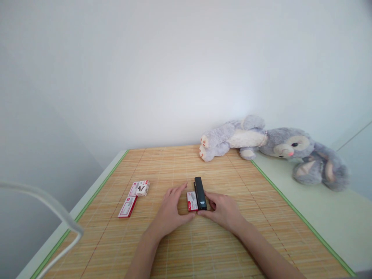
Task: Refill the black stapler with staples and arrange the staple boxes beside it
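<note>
A black stapler lies on the bamboo mat, pointing away from me. A small red and white staple box lies right beside it on the left. My left hand rests flat on the mat with fingers stretched out, its thumb touching the near end of that box. My right hand is curled at the stapler's near end, thumb and fingers against it.
Two more red and white staple boxes lie to the left on the mat. A grey plush rabbit lies at the back right against the wall. A white curved bar crosses the lower left.
</note>
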The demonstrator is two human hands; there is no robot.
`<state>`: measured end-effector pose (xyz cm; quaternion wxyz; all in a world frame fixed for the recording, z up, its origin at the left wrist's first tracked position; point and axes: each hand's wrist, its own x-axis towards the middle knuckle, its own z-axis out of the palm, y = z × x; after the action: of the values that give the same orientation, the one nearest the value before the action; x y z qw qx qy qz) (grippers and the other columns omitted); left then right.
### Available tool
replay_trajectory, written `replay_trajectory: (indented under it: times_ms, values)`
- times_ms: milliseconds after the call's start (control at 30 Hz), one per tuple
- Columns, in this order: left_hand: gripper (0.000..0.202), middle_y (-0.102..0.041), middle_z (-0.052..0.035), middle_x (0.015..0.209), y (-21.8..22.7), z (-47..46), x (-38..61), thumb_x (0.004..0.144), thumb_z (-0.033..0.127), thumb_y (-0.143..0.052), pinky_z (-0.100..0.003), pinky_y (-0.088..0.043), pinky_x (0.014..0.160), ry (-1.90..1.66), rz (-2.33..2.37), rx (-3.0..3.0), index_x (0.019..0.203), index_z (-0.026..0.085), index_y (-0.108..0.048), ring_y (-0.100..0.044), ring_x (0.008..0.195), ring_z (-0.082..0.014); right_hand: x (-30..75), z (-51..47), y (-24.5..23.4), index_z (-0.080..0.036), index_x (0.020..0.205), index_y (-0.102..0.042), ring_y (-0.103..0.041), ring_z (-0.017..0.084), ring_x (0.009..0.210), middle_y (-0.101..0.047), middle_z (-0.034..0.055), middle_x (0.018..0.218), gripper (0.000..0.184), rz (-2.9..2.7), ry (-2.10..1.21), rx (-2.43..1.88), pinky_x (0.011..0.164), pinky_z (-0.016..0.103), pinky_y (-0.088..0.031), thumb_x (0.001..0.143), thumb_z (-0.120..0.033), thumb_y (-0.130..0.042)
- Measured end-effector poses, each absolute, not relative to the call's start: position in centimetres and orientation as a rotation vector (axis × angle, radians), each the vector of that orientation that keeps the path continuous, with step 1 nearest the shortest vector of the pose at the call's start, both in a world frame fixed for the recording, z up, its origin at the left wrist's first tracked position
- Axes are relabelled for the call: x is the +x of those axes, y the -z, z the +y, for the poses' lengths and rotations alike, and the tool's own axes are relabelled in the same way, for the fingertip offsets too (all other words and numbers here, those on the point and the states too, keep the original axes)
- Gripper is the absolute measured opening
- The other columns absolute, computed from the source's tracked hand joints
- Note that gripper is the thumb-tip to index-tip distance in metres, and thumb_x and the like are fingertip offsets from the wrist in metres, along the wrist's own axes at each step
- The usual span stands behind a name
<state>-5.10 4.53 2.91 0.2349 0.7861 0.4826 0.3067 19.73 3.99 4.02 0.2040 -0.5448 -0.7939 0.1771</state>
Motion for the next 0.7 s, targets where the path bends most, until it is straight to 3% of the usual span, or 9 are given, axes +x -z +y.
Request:
replay_trajectory:
  times_ms: [67,200,333,500,700]
  values:
    - [0.092,-0.044,-0.0052,0.156,-3.2,4.3,-6.3,0.079,0.045,-0.079,-0.048,-0.035,0.119,-0.878,1.395,2.167,0.158,0.036,-0.032,-0.040,0.143,-0.0284,19.7,4.0,-3.9,-0.030,0.136,-0.062,-0.060,0.017,0.067,-0.067,-0.0038,0.075,0.067,-2.205,-0.491,-1.542,0.059,0.026,-0.029,0.078,-0.061,-0.078]
    - [0.059,-0.057,-0.0084,0.139,-2.7,3.9,-12.2,0.090,0.053,-0.063,-0.051,-0.036,0.114,-1.085,1.951,2.130,0.143,0.030,-0.053,-0.050,0.132,-0.0301,19.7,4.0,-3.7,-0.030,0.144,-0.056,-0.060,0.018,0.067,-0.066,-0.0040,0.074,0.077,-2.209,-0.489,-1.554,0.059,0.026,-0.029,0.077,-0.062,-0.078]
    - [0.070,-0.063,-0.0158,0.125,-1.5,2.8,-19.6,0.084,0.065,-0.058,-0.056,-0.038,0.108,-0.942,2.555,1.739,0.135,0.017,-0.058,-0.055,0.122,-0.0387,19.8,4.0,-3.7,-0.030,0.141,-0.059,-0.060,0.018,0.066,-0.065,-0.0039,0.073,0.072,-2.222,-0.487,-1.547,0.059,0.027,-0.029,0.078,-0.062,-0.077]
    - [0.078,-0.069,-0.0121,0.112,-1.0,1.3,-20.9,0.082,0.070,-0.058,-0.044,-0.051,0.085,-0.802,2.365,1.486,0.136,0.015,-0.053,-0.067,0.097,-0.0323,19.9,4.1,-3.7,-0.031,0.138,-0.061,-0.060,0.017,0.066,-0.066,-0.0038,0.073,0.068,-2.222,-0.471,-1.555,0.058,0.027,-0.028,0.080,-0.062,-0.076]
    - [0.092,-0.069,-0.0084,0.105,-1.5,0.7,-15.1,0.077,0.073,-0.065,-0.045,-0.051,0.088,-0.704,2.095,1.594,0.147,0.018,-0.044,-0.069,0.095,-0.0322,19.8,4.0,-3.8,-0.030,0.136,-0.063,-0.060,0.017,0.066,-0.067,-0.0032,0.074,0.065,-2.222,-0.485,-1.567,0.058,0.026,-0.028,0.080,-0.061,-0.075]
